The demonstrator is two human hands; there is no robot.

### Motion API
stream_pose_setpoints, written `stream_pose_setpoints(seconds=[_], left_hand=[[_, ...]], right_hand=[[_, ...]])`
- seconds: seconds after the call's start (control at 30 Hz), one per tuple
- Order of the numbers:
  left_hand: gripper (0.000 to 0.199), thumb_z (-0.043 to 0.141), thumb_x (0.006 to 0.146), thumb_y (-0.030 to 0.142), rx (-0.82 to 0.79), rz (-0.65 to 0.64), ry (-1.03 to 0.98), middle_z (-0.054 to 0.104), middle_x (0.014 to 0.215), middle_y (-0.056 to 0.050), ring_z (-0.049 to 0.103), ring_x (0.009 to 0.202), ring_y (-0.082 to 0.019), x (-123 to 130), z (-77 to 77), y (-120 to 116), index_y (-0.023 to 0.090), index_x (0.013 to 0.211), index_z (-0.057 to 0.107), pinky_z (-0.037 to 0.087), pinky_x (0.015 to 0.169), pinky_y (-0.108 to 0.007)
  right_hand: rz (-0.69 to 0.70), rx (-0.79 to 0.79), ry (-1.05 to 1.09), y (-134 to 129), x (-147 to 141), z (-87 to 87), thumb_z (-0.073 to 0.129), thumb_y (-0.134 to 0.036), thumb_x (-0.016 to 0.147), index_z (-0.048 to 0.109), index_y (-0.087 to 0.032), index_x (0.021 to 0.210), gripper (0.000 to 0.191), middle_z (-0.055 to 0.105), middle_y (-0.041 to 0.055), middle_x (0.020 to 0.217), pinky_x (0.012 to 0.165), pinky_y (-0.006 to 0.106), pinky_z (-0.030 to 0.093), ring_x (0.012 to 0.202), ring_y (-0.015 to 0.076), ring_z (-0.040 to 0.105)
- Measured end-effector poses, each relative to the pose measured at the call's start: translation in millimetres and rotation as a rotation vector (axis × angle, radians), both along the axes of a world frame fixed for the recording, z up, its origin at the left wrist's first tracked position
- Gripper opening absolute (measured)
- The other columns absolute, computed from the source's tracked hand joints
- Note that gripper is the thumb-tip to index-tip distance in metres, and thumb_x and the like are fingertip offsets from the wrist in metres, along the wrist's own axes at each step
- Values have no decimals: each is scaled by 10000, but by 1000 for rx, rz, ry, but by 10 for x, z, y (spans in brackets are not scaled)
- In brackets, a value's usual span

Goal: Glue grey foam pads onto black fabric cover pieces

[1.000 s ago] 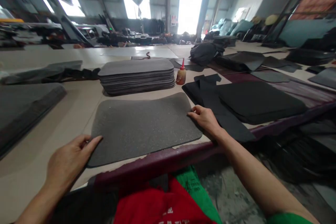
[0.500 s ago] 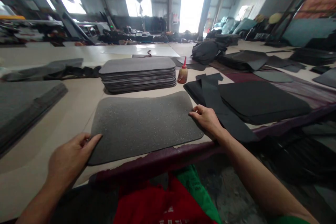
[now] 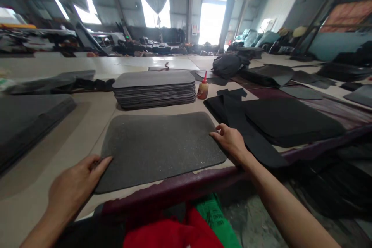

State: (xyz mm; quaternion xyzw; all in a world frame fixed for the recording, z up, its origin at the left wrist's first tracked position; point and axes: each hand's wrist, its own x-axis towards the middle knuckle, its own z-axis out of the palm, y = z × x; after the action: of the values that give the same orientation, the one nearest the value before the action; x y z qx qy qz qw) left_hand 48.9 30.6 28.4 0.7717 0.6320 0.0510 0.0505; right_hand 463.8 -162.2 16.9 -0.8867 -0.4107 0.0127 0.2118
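A dark grey foam-like sheet with rounded corners and pale specks lies in front of me, close to the table's front edge. My left hand pinches its left edge, thumb on top and fingers beneath. At the opposite side, my right hand grips the right edge between thumb and fingers. Just behind the sheet stands a neat stack of similar grey sheets. Beside that stack is a small bottle with a red pointed nozzle and brownish contents.
Black sheets and a long black strip lie to the right. A thick grey pile occupies the left. A dark rounded bundle sits farther back. The table's front edge has maroon covering.
The view has tilted up a little, so everything appears slightly lower. Both hands keep hold of the sheet's sides, and fewer bright specks show on it.
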Motion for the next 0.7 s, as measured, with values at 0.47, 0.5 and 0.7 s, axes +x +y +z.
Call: stream_pose_setpoints(seconds=[0.47,0.5,0.7], left_hand=[[346,504,887,513,134,-80,-316,590,670,-21,539,650,-197,-10,-90,-62,216,772,638,266,586,-278],[339,497,897,502,124,-81,-333,597,676,-12,543,655,-189,-28,-110,-44,218,790,647,278,588,-273],[318,490,910,460,36,-195,-443,602,676,16,543,652,-162,-155,-137,20,210,789,645,325,599,-257]], right_hand=[[-8,-28,-66,-58,34,-18,587,-665,842,586,-197,1286,645,668,172,1171,666,401,412,957,354,642],[-1,-50,-54,-46,68,-35,564,-692,839,601,-207,1267,647,666,175,1178,673,421,415,956,358,637],[17,-111,16,-51,252,-187,546,-774,801,705,-289,1002,549,688,171,1129,642,462,400,758,313,614]])
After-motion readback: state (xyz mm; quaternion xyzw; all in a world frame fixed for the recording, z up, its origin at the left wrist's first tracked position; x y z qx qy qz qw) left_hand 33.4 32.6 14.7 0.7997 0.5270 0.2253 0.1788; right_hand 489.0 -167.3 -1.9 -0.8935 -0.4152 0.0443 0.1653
